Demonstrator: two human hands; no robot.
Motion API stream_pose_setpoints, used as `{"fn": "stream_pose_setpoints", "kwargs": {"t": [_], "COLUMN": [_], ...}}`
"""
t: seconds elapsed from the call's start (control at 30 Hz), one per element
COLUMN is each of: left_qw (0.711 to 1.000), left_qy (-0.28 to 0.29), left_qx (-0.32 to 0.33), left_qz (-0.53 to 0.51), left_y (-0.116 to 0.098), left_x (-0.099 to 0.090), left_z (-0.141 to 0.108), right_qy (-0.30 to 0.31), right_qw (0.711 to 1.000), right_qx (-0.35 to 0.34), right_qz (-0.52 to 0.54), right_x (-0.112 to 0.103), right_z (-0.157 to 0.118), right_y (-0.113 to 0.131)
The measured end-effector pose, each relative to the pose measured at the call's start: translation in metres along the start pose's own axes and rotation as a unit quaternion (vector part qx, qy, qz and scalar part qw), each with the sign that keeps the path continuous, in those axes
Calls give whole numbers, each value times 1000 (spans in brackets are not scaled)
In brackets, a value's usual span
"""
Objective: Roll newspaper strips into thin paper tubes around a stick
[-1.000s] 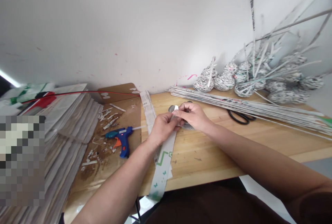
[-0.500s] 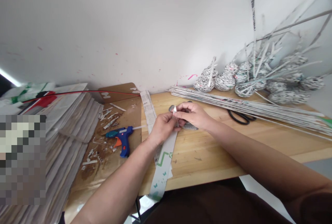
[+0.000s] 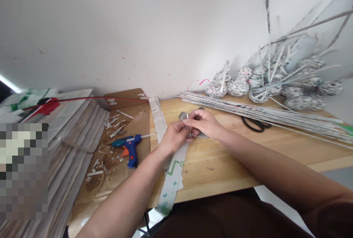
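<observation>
My left hand (image 3: pixel 176 135) and my right hand (image 3: pixel 205 122) meet over the table, fingertips pressed together. Between them they pinch a small piece of white paper (image 3: pixel 188 116), mostly hidden by the fingers. A long paper strip (image 3: pixel 176 168) with green print and butterflies runs from under my hands toward me and over the table's front edge. Whether the pinched paper is part of that strip is hidden. Just behind my fingers lies a grey rounded thing (image 3: pixel 182 115), and a grey thing (image 3: pixel 202 135) shows partly below my right hand; I cannot tell what they are.
A blue glue gun (image 3: pixel 132 148) lies on brown board (image 3: pixel 140 124) among paper scraps (image 3: pixel 117 129). Stacked paper (image 3: pixel 79 131) stands at left. A newspaper strip (image 3: pixel 157 114), long paper rods (image 3: pixel 248 109), black-handled scissors (image 3: pixel 256 124) and woven paper gourd shapes (image 3: pixel 238 85) lie farther back.
The white paper tip that stood up above my fingertips now shows less and looks folded or turned down. My right fingers have shifted slightly; my left hand stays nearly in place.
</observation>
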State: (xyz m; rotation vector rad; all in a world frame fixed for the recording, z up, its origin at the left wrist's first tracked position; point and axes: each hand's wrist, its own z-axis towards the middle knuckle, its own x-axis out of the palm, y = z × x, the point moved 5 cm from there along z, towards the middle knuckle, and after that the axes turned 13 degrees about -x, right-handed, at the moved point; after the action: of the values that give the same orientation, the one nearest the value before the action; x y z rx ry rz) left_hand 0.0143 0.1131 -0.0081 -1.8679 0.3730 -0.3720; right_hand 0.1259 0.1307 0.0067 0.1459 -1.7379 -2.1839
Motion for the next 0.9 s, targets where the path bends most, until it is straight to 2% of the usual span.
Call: {"fn": "stream_pose_setpoints", "kwargs": {"t": [0.2, 0.43, 0.63, 0.8, 0.9], "left_qw": [1000, 1000, 999, 999, 999], "left_qy": [11, 2, 18, 30, 30], "left_qx": [-17, -2, -29, -37, -37], "left_qz": [-1, 4, -1, -17, -24], "left_y": [-1, 0, 1, 2, 2], "left_x": [1, 2, 4, 4, 5], "left_z": [0, 0, -1, -1, -1], "right_qy": [47, 1, 19, 5, 28], "right_qw": [999, 1000, 999, 998, 998], "right_qx": [-11, -5, -22, -26, -18], "right_qz": [1, -4, 41, 60, 57], "right_x": [1, -2, 2, 0, 1], "right_z": [1, 0, 0, 0, -1], "right_y": [6, 3, 7, 8, 9]}}
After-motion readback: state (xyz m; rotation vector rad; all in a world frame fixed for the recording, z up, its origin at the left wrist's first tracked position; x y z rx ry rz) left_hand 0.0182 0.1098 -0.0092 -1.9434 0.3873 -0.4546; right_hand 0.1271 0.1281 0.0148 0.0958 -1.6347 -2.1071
